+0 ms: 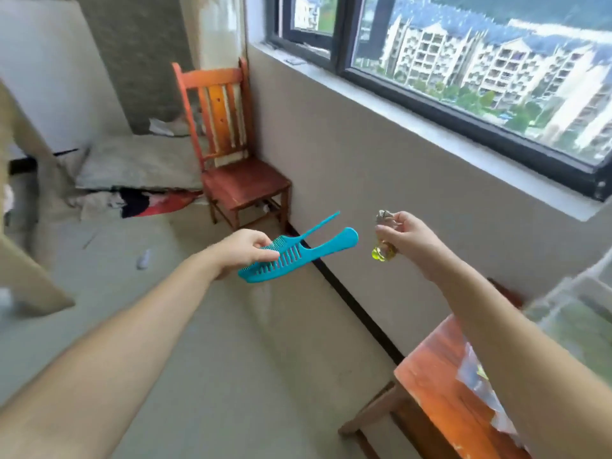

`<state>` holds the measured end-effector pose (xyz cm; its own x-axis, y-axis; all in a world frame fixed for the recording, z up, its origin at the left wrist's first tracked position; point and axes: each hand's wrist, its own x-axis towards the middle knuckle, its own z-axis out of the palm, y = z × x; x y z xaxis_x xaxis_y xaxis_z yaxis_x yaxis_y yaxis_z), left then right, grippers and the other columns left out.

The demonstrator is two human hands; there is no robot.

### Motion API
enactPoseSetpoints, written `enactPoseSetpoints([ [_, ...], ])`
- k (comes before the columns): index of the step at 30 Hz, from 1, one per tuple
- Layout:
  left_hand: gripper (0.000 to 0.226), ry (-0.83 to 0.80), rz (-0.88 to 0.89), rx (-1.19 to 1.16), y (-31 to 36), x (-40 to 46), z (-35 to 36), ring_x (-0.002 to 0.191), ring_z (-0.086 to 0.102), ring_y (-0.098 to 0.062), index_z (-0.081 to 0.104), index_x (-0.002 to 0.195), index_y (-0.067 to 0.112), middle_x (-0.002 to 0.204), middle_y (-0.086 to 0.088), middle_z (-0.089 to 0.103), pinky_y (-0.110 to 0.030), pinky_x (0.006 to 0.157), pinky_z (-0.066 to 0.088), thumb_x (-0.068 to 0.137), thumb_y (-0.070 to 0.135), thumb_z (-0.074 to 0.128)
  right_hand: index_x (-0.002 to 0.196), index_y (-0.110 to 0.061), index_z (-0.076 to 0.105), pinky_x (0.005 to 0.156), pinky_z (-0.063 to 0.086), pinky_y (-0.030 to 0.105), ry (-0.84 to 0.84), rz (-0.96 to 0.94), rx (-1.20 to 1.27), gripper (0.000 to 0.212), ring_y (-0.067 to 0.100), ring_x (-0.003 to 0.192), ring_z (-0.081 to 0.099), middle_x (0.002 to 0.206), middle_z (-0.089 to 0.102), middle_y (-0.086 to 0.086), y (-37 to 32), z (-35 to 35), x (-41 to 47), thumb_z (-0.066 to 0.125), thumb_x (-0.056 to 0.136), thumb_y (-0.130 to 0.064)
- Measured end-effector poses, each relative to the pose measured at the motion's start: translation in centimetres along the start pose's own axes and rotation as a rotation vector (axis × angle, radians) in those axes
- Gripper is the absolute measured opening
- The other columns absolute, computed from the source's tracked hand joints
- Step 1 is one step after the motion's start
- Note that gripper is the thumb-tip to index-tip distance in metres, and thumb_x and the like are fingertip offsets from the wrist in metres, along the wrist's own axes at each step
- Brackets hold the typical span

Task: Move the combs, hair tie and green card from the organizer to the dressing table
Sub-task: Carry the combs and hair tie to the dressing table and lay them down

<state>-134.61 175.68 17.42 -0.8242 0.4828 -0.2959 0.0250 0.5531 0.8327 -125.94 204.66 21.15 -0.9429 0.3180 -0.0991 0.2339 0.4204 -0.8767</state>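
Now I am pinching two combs (298,251) loosely in the left hand (243,248) and gripping the hair tie (384,253) in the right hand (405,240) at 3 o'clock, so the thin comb may be slipping out.

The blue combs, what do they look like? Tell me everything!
The combs are two, both bright teal and plastic-looking. One is wide-toothed with a broad rounded handle; the other is fine-toothed with a thin pointed tail. The left hand pinches them together at the teeth end, handles pointing up and right. They hang in mid-air above the floor, touching only that hand and each other.

Smooth teal plastic combs (294,253), a worn wooden chair (238,150) (orange paint), glossy tabletop (433,369).
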Motion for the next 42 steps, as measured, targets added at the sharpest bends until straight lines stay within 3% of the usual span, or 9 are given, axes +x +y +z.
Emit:
enactPoseSetpoints([
  [5,0.013,0.350,-0.225,-0.237,-12.4,-9.2,-10.3,0.067,0.057,-0.016,0.055,0.075,0.013,0.088,-0.014,0.064,-0.027,0.062,0.043,0.085,0.014,0.063,0.095,-0.014,0.052,0.048,0.035,0.022,-0.241,-0.167,-0.456,0.016,0.018,0.066,0.049,0.079,0.052,-0.001,-7.1,20.0,0.4,0.056,0.080,-0.013],
  [8,0.017,0.582,-0.370,-0.371,-19.3,-16.0,-15.2,0.062,0.055,-0.014,0.054,0.070,0.014,0.087,-0.013,0.063,-0.025,0.056,0.038,0.085,0.014,0.062,0.099,-0.007,0.058,0.059,0.042,0.028,-0.453,-0.324,-0.635,0.021,0.028,0.076,0.055,0.087,0.060,0.011,-11.5,31.6,-1.4,0.055,0.079,-0.008],
  [10,0.018,0.724,-0.451,-0.471,-23.7,-20.9,-17.6,0.063,0.056,-0.014,0.054,0.069,0.015,0.088,-0.013,0.064,-0.024,0.055,0.038,0.085,0.014,0.062,0.080,-0.007,0.058,0.061,0.045,0.033,-0.587,-0.420,-0.704,0.004,0.029,0.074,0.055,0.078,0.061,0.012,-14.3,38.9,-3.2,0.054,0.079,-0.009],
  [12,0.014,0.859,-0.533,-0.556,-27.9,-26.0,-19.4,0.069,0.059,-0.019,0.056,0.072,0.013,0.089,-0.013,0.065,-0.025,0.059,0.040,0.085,0.014,0.062,0.059,-0.015,0.045,0.051,0.039,0.029,-0.708,-0.493,-0.745,0.023,0.026,0.063,0.050,0.060,0.052,0.001,-17.2,46.0,-5.5,0.054,0.080,-0.010],
  [17,0.014,1.170,-0.708,-0.716,-36.6,-38.8,-22.1,0.066,0.058,-0.018,0.060,0.092,0.004,0.088,-0.012,0.065,-0.025,0.057,0.041,0.084,0.014,0.064,0.056,-0.020,0.045,0.053,0.039,0.023,-1.000,-0.541,-0.683,0.031,0.014,0.053,0.051,0.055,0.055,-0.003,-22.7,62.5,-12.3,0.051,0.085,-0.012],
  [22,0.014,1.451,-0.814,-0.813,-44.6,-48.7,-27.2,0.073,0.060,-0.023,0.062,0.091,0.005,0.089,-0.012,0.065,-0.026,0.059,0.041,0.082,0.016,0.066,0.089,-0.013,0.056,0.049,0.036,0.022,-1.201,-0.663,-0.643,0.006,0.014,0.061,0.052,0.061,0.057,-0.006,-28.0,77.4,-18.5,0.054,0.084,-0.010],
  [27,0.014,1.576,-0.933,-0.826,-52.1,-56.5,-33.9,0.070,0.057,-0.019,0.062,0.089,0.009,0.086,-0.007,0.063,-0.022,0.053,0.036,0.083,0.021,0.065,0.096,-0.006,0.057,0.038,0.036,0.009,-1.398,-0.647,-0.601,0.015,0.009,0.051,0.049,0.062,0.055,-0.002,-33.7,91.8,-25.7,0.052,0.083,-0.004],
  [33,0.014,1.835,-1.011,-1.008,-59.8,-68.9,-38.4,0.078,0.062,-0.027,0.062,0.088,0.004,0.088,-0.016,0.065,-0.035,0.073,0.047,0.080,0.013,0.067,0.091,-0.007,0.055,0.056,0.045,0.020,-1.627,-0.691,-0.603,0.008,0.022,0.060,0.058,0.071,0.062,0.010,-40.5,108.6,-38.2,0.049,0.086,-0.006],
  [42,0.008,2.040,-1.027,-1.076,-72.0,-90.9,-45.9,0.061,0.060,-0.019,0.059,0.084,0.005,0.077,-0.012,0.064,-0.025,0.054,0.044,0.081,0.010,0.064,0.105,0.008,0.053,0.042,0.041,0.011,-1.784,-0.758,-0.560,0.021,0.016,0.055,0.053,0.079,0.060,0.014,-48.4,130.3,-58.6,0.048,0.088,-0.002],
])
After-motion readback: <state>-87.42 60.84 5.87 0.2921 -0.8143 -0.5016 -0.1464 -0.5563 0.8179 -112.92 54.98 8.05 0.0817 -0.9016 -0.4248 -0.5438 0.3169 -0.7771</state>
